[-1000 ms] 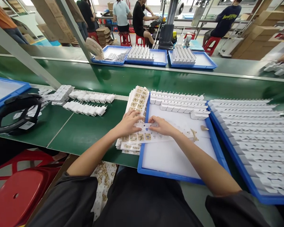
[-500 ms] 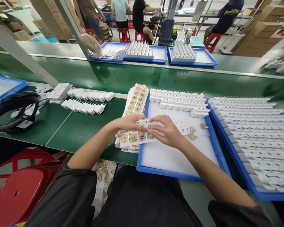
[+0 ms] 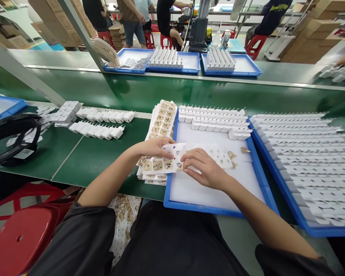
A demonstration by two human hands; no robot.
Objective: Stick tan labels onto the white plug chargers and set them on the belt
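My left hand [image 3: 155, 147] pinches the upper edge of a sticker sheet [image 3: 158, 165], its thumb on top. Tan rounded-square labels show along the lower row of the sheet, while a pale strip with small dark marks runs across its upper side. At the sheet's right end my right hand [image 3: 204, 168] has its fingers bent and closed on it. The fingertips hide what exactly lies between them. Beneath and behind my left hand is a stack of sticker sheets [image 3: 163, 119]. The right part of the sheet overhangs a blue-rimmed tray [image 3: 209, 209].
White plug adapters [image 3: 212, 119] stand in rows at the tray's back. Tan scraps [image 3: 231, 158] lie in it. A fuller tray of adapters [image 3: 307, 172] is at right. More adapters [image 3: 97, 129] and a black strap [image 3: 14, 140] lie left. A red stool [image 3: 23, 237] stands below left.
My right hand has shifted slightly down and away from my left thumb, baring more of the marked strip between the hands. The view has moved a little; people in the background moved.
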